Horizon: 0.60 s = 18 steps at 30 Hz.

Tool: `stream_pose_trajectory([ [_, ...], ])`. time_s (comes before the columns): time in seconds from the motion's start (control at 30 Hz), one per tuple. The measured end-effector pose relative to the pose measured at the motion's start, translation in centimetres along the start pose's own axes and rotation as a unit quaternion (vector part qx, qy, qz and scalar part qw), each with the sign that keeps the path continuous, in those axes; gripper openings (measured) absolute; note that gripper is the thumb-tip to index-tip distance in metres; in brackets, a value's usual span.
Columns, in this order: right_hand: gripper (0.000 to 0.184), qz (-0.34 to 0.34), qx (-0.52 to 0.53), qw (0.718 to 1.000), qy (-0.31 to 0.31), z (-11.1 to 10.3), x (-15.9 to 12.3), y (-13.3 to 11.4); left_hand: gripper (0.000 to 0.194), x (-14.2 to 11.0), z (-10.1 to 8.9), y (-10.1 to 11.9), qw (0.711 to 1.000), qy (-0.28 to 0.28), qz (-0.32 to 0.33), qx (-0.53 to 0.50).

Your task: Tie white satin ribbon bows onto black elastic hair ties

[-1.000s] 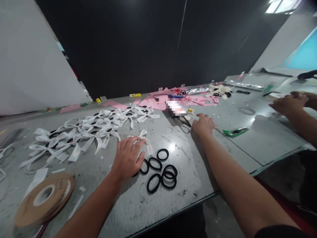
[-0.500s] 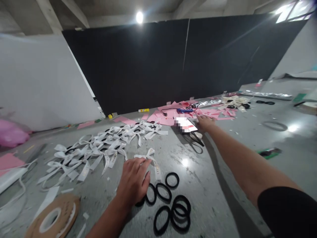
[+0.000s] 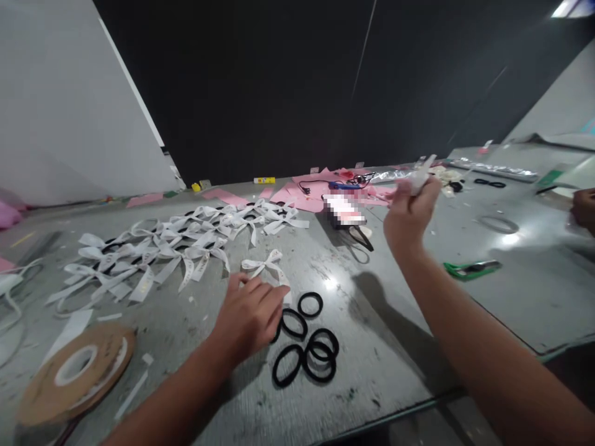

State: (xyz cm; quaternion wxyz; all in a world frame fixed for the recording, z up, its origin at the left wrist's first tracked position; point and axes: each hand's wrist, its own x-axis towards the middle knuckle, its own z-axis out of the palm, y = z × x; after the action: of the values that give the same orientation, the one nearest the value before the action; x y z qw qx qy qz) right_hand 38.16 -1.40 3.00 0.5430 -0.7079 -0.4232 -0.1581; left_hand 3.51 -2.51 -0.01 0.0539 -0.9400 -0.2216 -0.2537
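Note:
My left hand hovers or rests low over the table with its fingers loosely apart, holding nothing I can see. Just beyond its fingertips lies a white printed ribbon bow, one tail partly hidden by the hand. Several black hair ties lie to its right, and one is partly covered by it. My right hand is raised above the table, its fingers closed on a small white piece with a narrow pointed end; its exact kind is unclear. Many white bows on black hair ties spread across the left.
A brown ribbon spool sits at the front left. Beyond the hands are a phone-like device with a strap, pink sheets and a yellow tube. A green-handled cutter lies right. Another person's hand shows at the right edge.
My right hand has lifted off the table beside the device and moved right, now with the white piece in it. My left hand stays near the bow. The view has tilted downward.

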Motion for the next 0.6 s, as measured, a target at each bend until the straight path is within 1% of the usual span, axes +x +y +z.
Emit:
stream_pose_trajectory([
  [0.03, 0.041, -0.036, 0.048, 0.998, -0.023, -0.1, -1.5, -1.2, 0.020, 0.6, 0.1, 0.7, 0.999, -0.037, -0.011, -0.011],
  [0.07, 0.039, -0.083, 0.069, 0.992, -0.065, -0.1, -3.1, -2.2, 0.019, 1.3, 0.3, 1.3, 0.997, -0.078, -0.024, -0.016],
  [0.13, 0.043, -0.171, 0.046, 0.968, -0.177, 0.2, -5.9, -3.3, 0.018, 2.9, 0.8, 2.4, 0.984, -0.169, -0.054, -0.005],
  [0.17, 0.045, -0.194, 0.048, 0.953, -0.226, 0.5, -7.1, -3.5, 0.019, 3.7, 1.1, 2.7, 0.976, -0.207, -0.064, 0.009],
  [0.23, 0.045, -0.196, 0.057, 0.937, -0.282, 1.2, -8.6, -3.2, 0.020, 5.4, 1.9, 2.9, 0.964, -0.252, -0.070, 0.036],
  [0.3, 0.045, -0.167, 0.070, 0.937, -0.300, 1.9, -9.0, -2.5, 0.017, 7.0, 2.7, 2.5, 0.961, -0.265, -0.061, 0.048],
  [0.37, 0.040, -0.121, 0.092, 0.947, -0.284, 2.4, -8.7, -1.8, 0.016, 8.3, 3.5, 1.8, 0.963, -0.257, -0.066, 0.056],
  [0.43, 0.033, -0.074, 0.121, 0.956, -0.256, 2.7, -8.3, -1.2, 0.020, 9.2, 3.8, 1.2, 0.964, -0.242, -0.088, 0.068],
  [0.5, 0.028, -0.044, 0.130, 0.958, -0.252, 2.9, -7.9, -0.9, 0.025, 9.3, 3.4, 1.1, 0.963, -0.229, -0.118, 0.077],
  [0.53, 0.028, -0.038, 0.125, 0.957, -0.257, 2.9, -7.8, -0.7, 0.027, 8.9, 2.8, 1.3, 0.963, -0.222, -0.130, 0.078],
  [0.57, 0.029, -0.037, 0.117, 0.957, -0.264, 3.0, -7.7, -0.7, 0.030, 8.2, 2.0, 1.6, 0.966, -0.207, -0.140, 0.070],
  [0.6, 0.029, -0.040, 0.108, 0.957, -0.268, 3.0, -7.7, -0.6, 0.031, 7.1, 1.0, 2.0, 0.972, -0.190, -0.130, 0.053],
])
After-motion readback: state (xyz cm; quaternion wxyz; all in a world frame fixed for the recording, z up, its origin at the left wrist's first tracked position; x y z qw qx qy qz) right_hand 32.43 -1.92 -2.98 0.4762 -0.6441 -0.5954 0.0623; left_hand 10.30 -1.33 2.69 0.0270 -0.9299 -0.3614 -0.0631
